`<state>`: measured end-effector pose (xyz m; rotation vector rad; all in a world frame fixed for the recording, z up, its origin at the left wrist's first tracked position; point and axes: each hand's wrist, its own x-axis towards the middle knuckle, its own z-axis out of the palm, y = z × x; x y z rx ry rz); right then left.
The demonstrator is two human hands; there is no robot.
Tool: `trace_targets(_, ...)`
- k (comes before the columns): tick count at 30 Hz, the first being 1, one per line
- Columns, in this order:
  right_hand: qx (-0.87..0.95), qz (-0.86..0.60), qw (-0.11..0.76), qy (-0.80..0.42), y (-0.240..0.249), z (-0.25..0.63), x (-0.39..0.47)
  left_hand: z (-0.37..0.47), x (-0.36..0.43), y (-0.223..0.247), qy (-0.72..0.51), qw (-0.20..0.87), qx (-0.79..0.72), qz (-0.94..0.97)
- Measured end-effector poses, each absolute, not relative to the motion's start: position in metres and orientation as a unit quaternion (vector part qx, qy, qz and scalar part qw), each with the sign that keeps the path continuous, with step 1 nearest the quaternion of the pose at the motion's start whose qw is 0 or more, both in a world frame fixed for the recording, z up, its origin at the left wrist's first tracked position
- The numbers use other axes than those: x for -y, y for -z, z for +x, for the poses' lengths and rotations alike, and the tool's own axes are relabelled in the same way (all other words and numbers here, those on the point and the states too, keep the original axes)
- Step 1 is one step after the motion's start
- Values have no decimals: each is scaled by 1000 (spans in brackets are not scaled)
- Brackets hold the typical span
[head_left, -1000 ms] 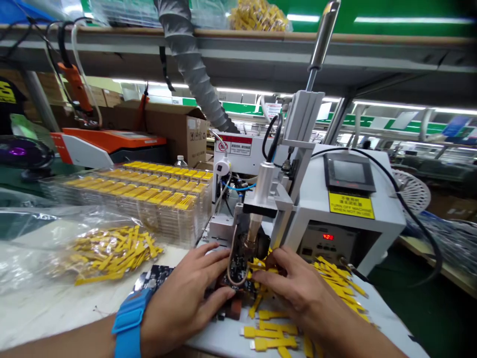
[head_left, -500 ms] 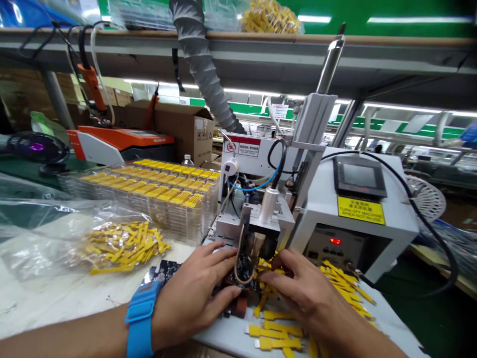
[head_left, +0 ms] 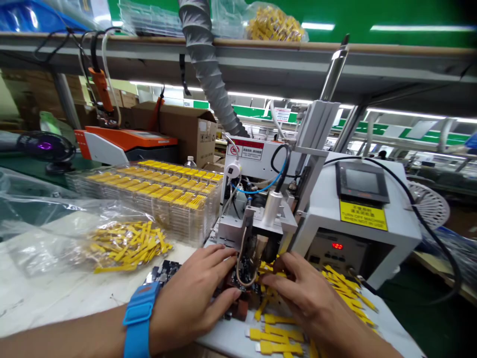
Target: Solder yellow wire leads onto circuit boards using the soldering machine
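My left hand (head_left: 196, 293), with a blue wrist strap (head_left: 139, 311), reaches to the left side of the soldering machine's work head (head_left: 270, 214). Its fingers are stretched out and the thumb is apart, beside a dark fixture whose details are hard to make out. Small black circuit boards (head_left: 164, 271) lie just beyond this wrist. On the other side, my right hand (head_left: 301, 288) has its thumb and index finger pinched on a yellow flat cable (head_left: 265, 270) by the head; the fingertips are partly hidden. More yellow flat cables (head_left: 278, 334) lie loose below and beside it.
Clear trays (head_left: 182, 219) of yellow cables are stacked at the left, behind a plastic bag (head_left: 130, 246) of more. A control box (head_left: 361, 199) stands at the right. An orange-and-white device (head_left: 126, 144) and a carton (head_left: 197, 134) are behind. A grey hose (head_left: 204, 64) hangs from above.
The whole view has shifted slightly, scenery sitting a little lower and further right. Both hands keep nearly the same pose at the machine. The control box's red display reads more clearly.
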<state>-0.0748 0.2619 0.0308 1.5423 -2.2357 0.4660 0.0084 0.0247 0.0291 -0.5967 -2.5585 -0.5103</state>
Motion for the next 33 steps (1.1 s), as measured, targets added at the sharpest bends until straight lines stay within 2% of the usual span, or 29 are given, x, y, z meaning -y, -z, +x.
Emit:
trace_targets(14,796,532,219,-189,-31,-72,-258,6,-28,-30,190,220,930,-223)
trace_targets(19,795,533,189,-219,-31,-73,-260,0,-29,-29,174,222,930,-238)
trace_targets(23,802,518,145,-262,-28,-73,-259,-3,-29,-27,103,214,940,-245)
trace_targets(27,786,507,137,-327,-24,-71,-253,-2,-32,-23,51,219,943,-245)
trace_targets(33,794,466,131,-368,-34,-67,-247,1,-35,-29,83,202,948,-233)
